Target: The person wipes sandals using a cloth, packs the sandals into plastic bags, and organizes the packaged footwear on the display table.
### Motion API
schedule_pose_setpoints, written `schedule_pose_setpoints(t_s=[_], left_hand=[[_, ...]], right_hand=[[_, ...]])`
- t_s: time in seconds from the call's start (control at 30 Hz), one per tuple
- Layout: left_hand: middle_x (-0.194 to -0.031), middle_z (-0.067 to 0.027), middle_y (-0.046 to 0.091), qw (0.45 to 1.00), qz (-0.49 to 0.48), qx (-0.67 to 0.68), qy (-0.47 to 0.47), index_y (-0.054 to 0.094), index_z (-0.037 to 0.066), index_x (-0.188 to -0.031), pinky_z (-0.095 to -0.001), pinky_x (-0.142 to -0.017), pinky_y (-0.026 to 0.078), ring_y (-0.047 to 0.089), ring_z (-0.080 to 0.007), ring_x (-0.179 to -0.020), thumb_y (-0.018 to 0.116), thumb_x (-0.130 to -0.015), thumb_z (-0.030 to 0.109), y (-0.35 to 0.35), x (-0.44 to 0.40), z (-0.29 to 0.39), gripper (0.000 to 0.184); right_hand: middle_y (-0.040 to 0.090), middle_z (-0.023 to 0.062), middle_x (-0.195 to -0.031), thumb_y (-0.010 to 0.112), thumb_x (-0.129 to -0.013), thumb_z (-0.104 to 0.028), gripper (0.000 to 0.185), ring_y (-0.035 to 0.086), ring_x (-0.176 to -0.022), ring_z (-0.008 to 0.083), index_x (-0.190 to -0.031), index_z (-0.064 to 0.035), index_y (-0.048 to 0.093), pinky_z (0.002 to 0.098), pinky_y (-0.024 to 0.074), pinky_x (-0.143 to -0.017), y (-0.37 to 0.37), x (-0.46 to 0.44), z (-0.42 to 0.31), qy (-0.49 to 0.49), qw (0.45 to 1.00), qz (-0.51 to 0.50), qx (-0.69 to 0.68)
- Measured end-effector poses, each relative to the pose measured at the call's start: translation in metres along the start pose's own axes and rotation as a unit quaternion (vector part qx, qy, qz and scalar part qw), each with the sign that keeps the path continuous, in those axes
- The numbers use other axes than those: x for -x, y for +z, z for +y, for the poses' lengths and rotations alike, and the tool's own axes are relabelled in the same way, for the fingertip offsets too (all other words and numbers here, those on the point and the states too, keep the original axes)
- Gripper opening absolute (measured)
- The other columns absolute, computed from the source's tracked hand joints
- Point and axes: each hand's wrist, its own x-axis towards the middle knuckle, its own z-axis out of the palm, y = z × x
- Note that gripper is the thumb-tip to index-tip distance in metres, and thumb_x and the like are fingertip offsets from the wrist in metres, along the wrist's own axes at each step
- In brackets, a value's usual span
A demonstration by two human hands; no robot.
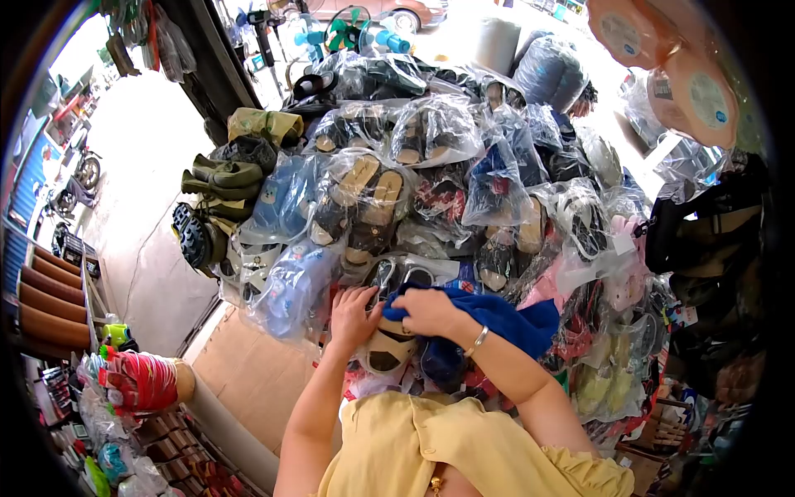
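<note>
My right hand (426,313) is closed on a bunched blue cloth (517,327), which trails off to the right over the pile. Just left of it, my left hand (354,313) rests on a shoe, its fingers bent over the edge; whether it grips the shoe is hard to make out. A cream and dark shoe (387,349) lies below and between both hands. Dark shoes (397,273) sit right above my hands. Around them, many pairs in clear plastic bags are heaped, among them tan-soled sandals (373,195) and light blue footwear (294,286).
Olive shoes (228,176) stack at the pile's left edge. Pink basins (696,95) hang at upper right, dark bags (712,224) below them. A red string-wrapped roll (145,381) stands at lower left. A green-bladed fan (348,29) is behind the pile.
</note>
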Motion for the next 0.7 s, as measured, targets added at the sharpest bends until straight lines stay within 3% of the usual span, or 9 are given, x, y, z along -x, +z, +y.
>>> schedule_pose_setpoints(t_s=[0.03, 0.1, 0.2, 0.3, 0.4, 0.5, 0.53, 0.63, 0.7], left_hand=[[-0.115, -0.0116, 0.067, 1.0, 0.019, 0.004, 0.009, 0.068, 0.009, -0.113, -0.0448, -0.104, 0.037, 0.058, -0.0287, -0.113, 0.066, -0.084, 0.032, 0.0, 0.001, 0.002, 0.037], [-0.114, -0.011, 0.067, 1.0, 0.015, 0.005, 0.0, 0.068, 0.009, -0.113, -0.0447, -0.104, 0.037, 0.059, -0.0281, -0.112, 0.066, -0.084, 0.031, -0.002, -0.001, 0.006, 0.036], [-0.112, -0.0102, 0.068, 1.0, 0.011, -0.008, 0.008, 0.068, 0.009, -0.112, -0.0444, -0.103, 0.038, 0.059, -0.0274, -0.111, 0.066, -0.084, 0.03, -0.002, 0.001, 0.008, 0.035], [-0.112, -0.0095, 0.068, 0.999, 0.021, -0.022, 0.018, 0.068, 0.009, -0.111, -0.0437, -0.103, 0.037, 0.059, -0.0268, -0.11, 0.065, -0.085, 0.029, 0.001, 0.003, 0.007, 0.033], [-0.112, -0.0093, 0.068, 0.999, 0.035, -0.021, 0.018, 0.068, 0.009, -0.111, -0.044, -0.103, 0.037, 0.059, -0.0269, -0.11, 0.065, -0.085, 0.028, 0.004, 0.004, 0.008, 0.033], [-0.111, -0.0092, 0.068, 0.999, 0.032, -0.007, 0.018, 0.069, 0.009, -0.109, -0.0442, -0.103, 0.037, 0.06, -0.0269, -0.11, 0.065, -0.085, 0.027, 0.003, 0.007, 0.008, 0.031], [-0.11, -0.009, 0.068, 0.999, 0.035, -0.016, 0.018, 0.069, 0.009, -0.107, -0.0439, -0.102, 0.037, 0.06, -0.0269, -0.109, 0.065, -0.085, 0.026, 0.006, 0.007, 0.005, 0.029], [-0.108, -0.0081, 0.069, 0.999, 0.046, -0.017, 0.012, 0.07, 0.009, -0.102, -0.043, -0.101, 0.038, 0.061, -0.0265, -0.106, 0.064, -0.084, 0.024, 0.005, 0.009, 0.006, 0.024], [-0.106, -0.0074, 0.069, 0.998, 0.065, 0.003, 0.015, 0.07, 0.01, -0.101, -0.0424, -0.1, 0.038, 0.061, -0.0261, -0.104, 0.065, -0.084, 0.023, 0.003, 0.009, 0.008, 0.023]], right_hand=[[0.063, 0.0146, -0.101, 0.063, -0.078, -0.02, 0.035, 0.065, -0.092, 0.0344, -0.113, -0.0128, 0.065, 0.0453, 0.054, -0.08, -0.007, -0.004, 0.003, 0.019, 0.999, 0.033, -0.025], [0.06, 0.0132, -0.102, 0.06, -0.08, -0.014, 0.036, 0.063, -0.092, 0.0343, -0.116, -0.0127, 0.063, 0.0448, 0.0543, -0.075, 0.002, -0.019, 0.014, 0.021, 0.967, 0.252, -0.018], [0.056, 0.0138, -0.108, 0.061, -0.079, -0.012, 0.029, 0.062, -0.09, 0.0371, -0.108, -0.0119, 0.062, 0.046, 0.0551, -0.073, 0.026, -0.021, 0.011, 0.051, 0.986, 0.124, 0.099], [0.059, 0.015, -0.104, 0.06, -0.079, -0.013, 0.033, 0.064, -0.09, 0.0365, -0.112, -0.0126, 0.064, 0.0442, 0.0544, -0.081, 0.003, -0.016, 0.004, 0.013, 0.999, -0.039, -0.004], [0.059, 0.0162, -0.109, 0.06, -0.08, -0.013, 0.04, 0.064, -0.091, 0.0358, -0.12, -0.0163, 0.064, 0.0449, 0.0539, -0.082, -0.005, -0.033, 0.011, 0.039, 0.981, 0.18, -0.058], [0.058, 0.0151, -0.111, 0.06, -0.08, -0.012, 0.041, 0.064, -0.091, 0.0347, -0.121, -0.0164, 0.063, 0.0445, 0.0542, -0.081, 0.02, -0.041, 0.007, 0.042, 0.993, 0.111, 0.015], [0.056, 0.0147, -0.116, 0.061, -0.077, -0.013, 0.052, 0.063, -0.095, 0.0356, -0.128, -0.0173, 0.06, 0.0455, 0.0538, -0.082, 0.025, -0.037, 0.001, 0.041, 0.995, 0.085, 0.018], [0.06, 0.0162, -0.111, 0.058, -0.077, -0.019, 0.048, 0.062, -0.1, 0.036, -0.124, -0.0184, 0.064, 0.045, 0.0507, -0.088, 0.008, -0.029, 0.008, 0.024, 0.996, -0.034, -0.076], [0.061, 0.0157, -0.107, 0.058, -0.077, -0.019, 0.043, 0.062, -0.1, 0.0354, -0.119, -0.0166, 0.067, 0.0443, 0.0507, -0.088, -0.01, -0.019, 0.018, 0.039, 0.997, 0.011, -0.062]])
